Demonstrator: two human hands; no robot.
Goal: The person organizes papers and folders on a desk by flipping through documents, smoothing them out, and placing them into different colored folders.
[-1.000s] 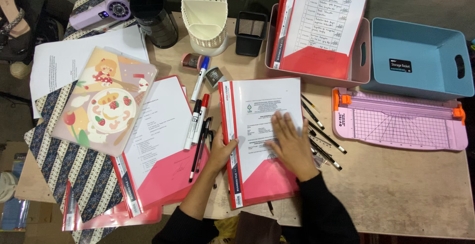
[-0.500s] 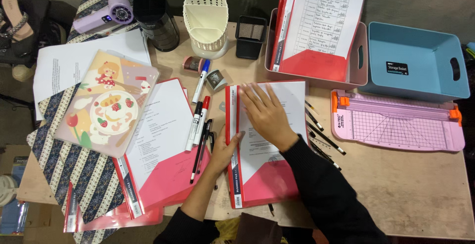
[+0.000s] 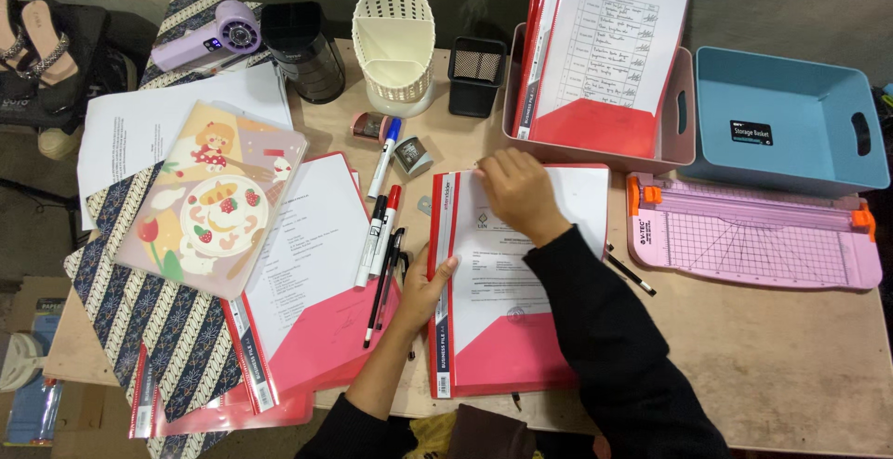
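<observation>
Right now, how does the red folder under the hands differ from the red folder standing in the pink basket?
The red folder under the hands lies flat on the table; the folder in the pink basket stands propped up. The left hand and right hand touch the flat one; the propped one is untouched. Both hold printed sheets behind a red pocket.

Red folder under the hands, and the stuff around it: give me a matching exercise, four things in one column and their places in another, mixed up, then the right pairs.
Things:
1. red folder
2. blue basket
3. pink paper cutter
4. white pen holder

Places:
A. far right, beside the pink bin
B. in front of the blue basket
C. far edge, between the dark cup and the black mesh cup
D. flat under the left hand and right hand

Pairs: 1-D, 2-A, 3-B, 4-C
</observation>
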